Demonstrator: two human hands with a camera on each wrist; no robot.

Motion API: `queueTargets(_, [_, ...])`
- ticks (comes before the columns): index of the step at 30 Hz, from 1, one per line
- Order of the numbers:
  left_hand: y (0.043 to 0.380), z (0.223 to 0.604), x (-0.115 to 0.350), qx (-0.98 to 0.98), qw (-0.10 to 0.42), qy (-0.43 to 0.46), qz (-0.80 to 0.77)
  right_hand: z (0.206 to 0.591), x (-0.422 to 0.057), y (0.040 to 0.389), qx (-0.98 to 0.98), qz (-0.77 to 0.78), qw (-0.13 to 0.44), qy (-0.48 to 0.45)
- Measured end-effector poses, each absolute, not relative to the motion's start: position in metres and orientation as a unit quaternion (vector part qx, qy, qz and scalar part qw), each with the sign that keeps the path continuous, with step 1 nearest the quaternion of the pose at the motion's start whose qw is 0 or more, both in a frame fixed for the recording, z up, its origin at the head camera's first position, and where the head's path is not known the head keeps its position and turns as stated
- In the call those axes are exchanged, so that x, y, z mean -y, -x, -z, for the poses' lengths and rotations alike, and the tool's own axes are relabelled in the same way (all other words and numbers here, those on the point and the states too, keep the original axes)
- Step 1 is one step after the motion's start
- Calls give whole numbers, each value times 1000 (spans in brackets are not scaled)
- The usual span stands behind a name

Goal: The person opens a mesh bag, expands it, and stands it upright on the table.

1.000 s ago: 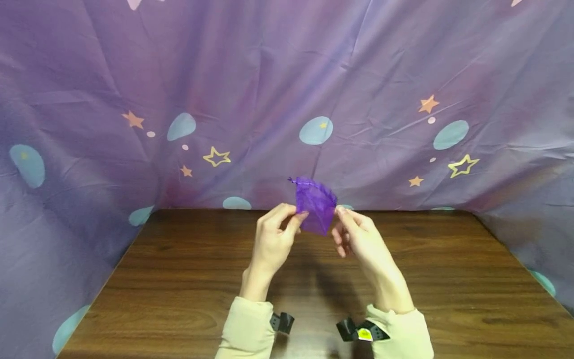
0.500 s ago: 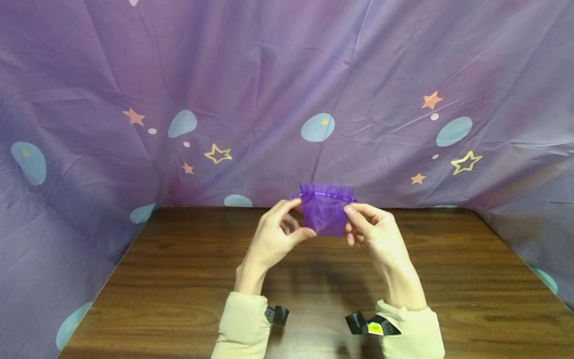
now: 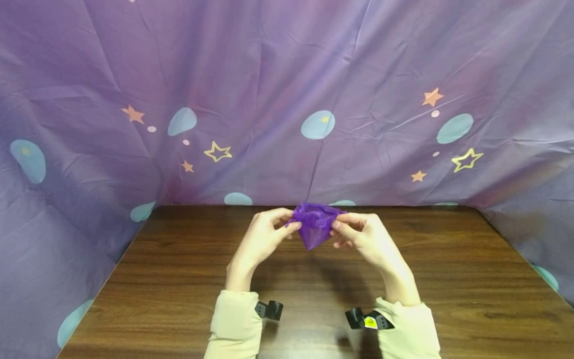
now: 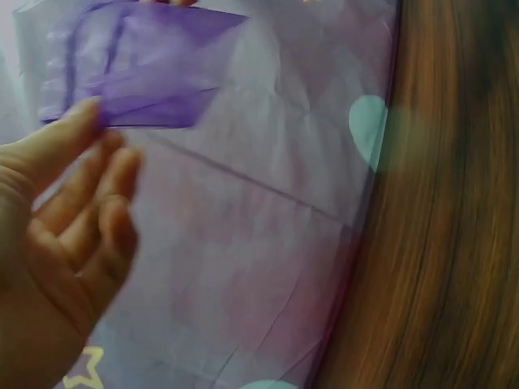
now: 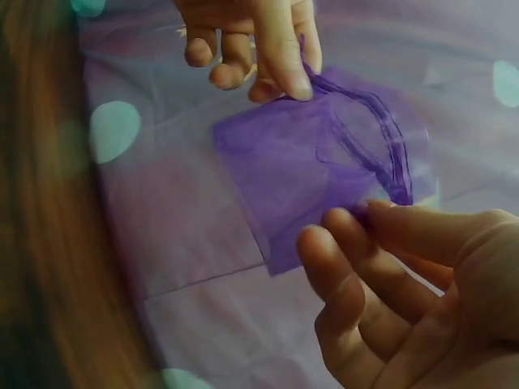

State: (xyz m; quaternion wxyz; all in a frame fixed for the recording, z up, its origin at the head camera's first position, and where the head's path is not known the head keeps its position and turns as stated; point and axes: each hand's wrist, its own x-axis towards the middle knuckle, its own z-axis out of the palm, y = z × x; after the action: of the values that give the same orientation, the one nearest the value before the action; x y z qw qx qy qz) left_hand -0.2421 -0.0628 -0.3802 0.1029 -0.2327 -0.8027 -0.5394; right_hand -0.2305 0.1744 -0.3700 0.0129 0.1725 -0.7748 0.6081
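A small sheer purple drawstring pouch (image 3: 315,230) hangs in the air between both hands, its mouth spread apart at the top and its bottom tapering to a point in the head view. My left hand (image 3: 264,234) pinches the left edge by the mouth between thumb and fingers. On the opposite edge, my right hand (image 3: 365,234) pinches the cloth near the drawstring. The right wrist view shows the pouch (image 5: 284,162) with its dark drawstring band curved open. Through the thin fabric no contents can be made out.
Below the hands lies a brown wood-grain table (image 3: 188,269). A purple curtain (image 3: 269,99) with stars and blue ovals rises behind it and along both sides. Black wrist cameras (image 3: 274,310) sit by the pale sleeves (image 3: 235,319).
The pouch first turned flat toward the head camera, then lowered slightly and its mouth opened out. The left hand went from spread thumb and fingers to a pinch at the mouth edge.
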Motion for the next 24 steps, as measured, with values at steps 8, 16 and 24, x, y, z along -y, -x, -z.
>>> queueTargets(8, [248, 396, 65, 893, 77, 225, 382, 401, -176, 245, 781, -605, -50, -148])
queueTargets(16, [253, 417, 52, 921, 23, 193, 337, 429, -182, 249, 799, -582, -84, -124])
queueTargets(24, [252, 420, 59, 913, -4, 202, 355, 437, -181, 241, 794, -588, -97, -123])
